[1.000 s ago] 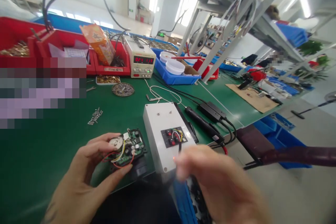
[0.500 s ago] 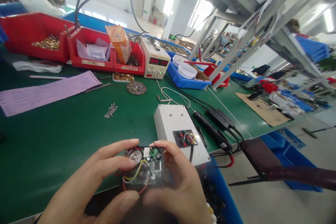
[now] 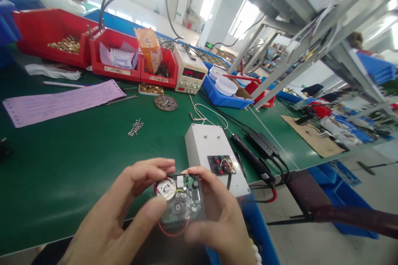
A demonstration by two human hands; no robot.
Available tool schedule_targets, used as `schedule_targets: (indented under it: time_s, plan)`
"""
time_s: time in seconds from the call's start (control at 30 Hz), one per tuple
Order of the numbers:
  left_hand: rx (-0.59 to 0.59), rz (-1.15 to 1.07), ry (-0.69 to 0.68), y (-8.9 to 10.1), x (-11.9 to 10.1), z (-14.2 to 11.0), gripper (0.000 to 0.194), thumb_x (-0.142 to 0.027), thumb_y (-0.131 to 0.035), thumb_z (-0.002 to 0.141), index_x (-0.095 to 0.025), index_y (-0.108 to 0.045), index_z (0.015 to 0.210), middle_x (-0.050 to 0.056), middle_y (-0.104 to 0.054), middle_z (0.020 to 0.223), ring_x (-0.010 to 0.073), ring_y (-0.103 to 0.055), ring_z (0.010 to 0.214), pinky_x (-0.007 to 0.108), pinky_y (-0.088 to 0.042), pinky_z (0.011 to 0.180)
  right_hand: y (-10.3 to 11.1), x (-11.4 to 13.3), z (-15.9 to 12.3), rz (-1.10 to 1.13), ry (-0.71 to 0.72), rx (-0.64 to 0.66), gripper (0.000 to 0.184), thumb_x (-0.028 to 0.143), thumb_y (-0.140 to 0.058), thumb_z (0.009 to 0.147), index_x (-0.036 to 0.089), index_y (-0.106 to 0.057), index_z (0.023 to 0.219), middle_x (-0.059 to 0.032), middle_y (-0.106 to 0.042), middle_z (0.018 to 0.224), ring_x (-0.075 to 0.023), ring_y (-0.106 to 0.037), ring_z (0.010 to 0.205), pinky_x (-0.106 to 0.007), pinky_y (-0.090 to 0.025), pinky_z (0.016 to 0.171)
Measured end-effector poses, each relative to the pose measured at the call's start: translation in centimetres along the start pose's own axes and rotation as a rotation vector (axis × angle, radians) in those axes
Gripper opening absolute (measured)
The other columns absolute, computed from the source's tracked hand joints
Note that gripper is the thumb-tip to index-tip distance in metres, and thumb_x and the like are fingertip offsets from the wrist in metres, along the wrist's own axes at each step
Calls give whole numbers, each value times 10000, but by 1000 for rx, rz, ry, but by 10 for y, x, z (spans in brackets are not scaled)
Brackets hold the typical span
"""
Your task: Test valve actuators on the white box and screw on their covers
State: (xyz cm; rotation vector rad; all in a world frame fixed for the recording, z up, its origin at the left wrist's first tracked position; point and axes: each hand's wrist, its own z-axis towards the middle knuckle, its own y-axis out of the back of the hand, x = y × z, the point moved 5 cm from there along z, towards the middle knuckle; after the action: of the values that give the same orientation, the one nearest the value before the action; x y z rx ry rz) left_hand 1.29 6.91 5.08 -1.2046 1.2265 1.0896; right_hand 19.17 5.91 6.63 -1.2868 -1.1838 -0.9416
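A small open housing with a green circuit board [image 3: 194,195] and a round silver motor is held over the near table edge. My right hand [image 3: 222,211] grips its right side, fingers along the far edge and thumb, blurred, at the near side. My left hand [image 3: 133,203] is around its left side, with the thumb by the motor and the fingers at the far left corner. A yellow wire crosses below the motor, and a red wire [image 3: 174,235] loops out at the near side. Just beyond stands a grey box [image 3: 199,145] with switches and a wired terminal block.
Screws [image 3: 136,127] lie on the green table beside a round dish of small parts [image 3: 166,102]. Red bins [image 3: 116,70] and a power supply [image 3: 190,72] line the back. A black electric screwdriver [image 3: 250,157] rests right of the grey box. A pink sheet [image 3: 65,101] lies left.
My left thumb has moved up to the motor, and my index finger has lifted off it. The white and yellow wires no longer loop out at the left. The view has shifted slightly.
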Motion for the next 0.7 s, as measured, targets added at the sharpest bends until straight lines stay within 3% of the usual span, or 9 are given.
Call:
schedule_targets:
  time_s: [0.07, 0.1, 0.2, 0.27, 0.3, 0.37, 0.47, 0.53, 0.7]
  plan:
    - [109, -102, 58, -11, 10, 1, 710, -487, -912, 588, -411, -636, 1237, -7, -693, 1326, 333, -631, 1250, 355, -581, 976, 1, 9, 4, 19, 13, 77, 766, 453, -998, 573, 256, -667, 1235, -47, -701, 1061, -214, -682, 945, -280, -578, 844]
    - [164, -103, 71, -16, 14, 2, 770, -466, -927, 566, -403, -604, 1263, 9, -724, 1264, 334, -685, 1162, 360, -612, 912, 1, 17, 8, -20, 26, 150, 746, 466, -981, 608, 253, -665, 1249, -49, -697, 1067, -203, -682, 919, -274, -581, 823]
    - [210, -85, 134, -28, 22, 1, 604, -418, -874, 649, -348, -569, 1166, 8, -778, 985, 275, -763, 795, 331, -636, 687, 14, 52, 35, -361, 135, 303, 524, 472, -875, 774, 216, -707, 1199, -56, -681, 1093, -162, -663, 874, -258, -568, 806]
    - [172, -55, 146, -32, 20, -1, 567, -388, -847, 667, -322, -535, 1136, -15, -760, 896, 229, -734, 683, 296, -610, 625, 41, 78, 67, -640, 261, 91, 336, 415, -767, 881, 189, -719, 1126, -54, -689, 1051, -157, -646, 902, -284, -544, 859]
    - [143, -45, 152, -33, 17, -3, 567, -377, -835, 665, -312, -525, 1134, -26, -747, 873, 209, -718, 663, 279, -596, 618, 55, 88, 83, -732, 306, -23, 329, 373, -785, 845, 176, -713, 1098, -58, -689, 1063, -158, -637, 892, -292, -537, 849]
    - [114, -52, 191, -36, 10, -6, 546, -358, -800, 665, -297, -521, 1130, -38, -727, 852, 184, -691, 662, 258, -572, 623, 74, 85, 116, -825, 207, -51, 292, 292, -789, 796, 142, -713, 1034, -70, -697, 978, -174, -632, 866, -319, -530, 828]
    - [104, -109, 269, -38, 2, -10, 540, -375, -790, 631, -277, -542, 1100, -28, -721, 856, 188, -677, 705, 255, -556, 646, 85, 60, 145, -830, 50, 91, 257, 223, -808, 712, 126, -740, 939, -60, -701, 828, -179, -638, 759, -321, -532, 739]
    - [111, -125, 297, -38, -2, -10, 551, -380, -809, 601, -271, -550, 1075, -23, -718, 838, 193, -669, 700, 253, -545, 635, 88, 45, 151, -821, 15, 119, 277, 252, -804, 711, 140, -746, 959, -48, -699, 826, -166, -621, 728, -307, -516, 706]
    - [101, -105, 311, -35, 1, -10, 560, -388, -829, 595, -280, -547, 1067, -35, -711, 813, 183, -646, 663, 244, -521, 605, 91, 32, 149, -818, 62, 19, 233, 349, -758, 742, 159, -719, 870, -33, -693, 804, -161, -604, 726, -292, -483, 708]
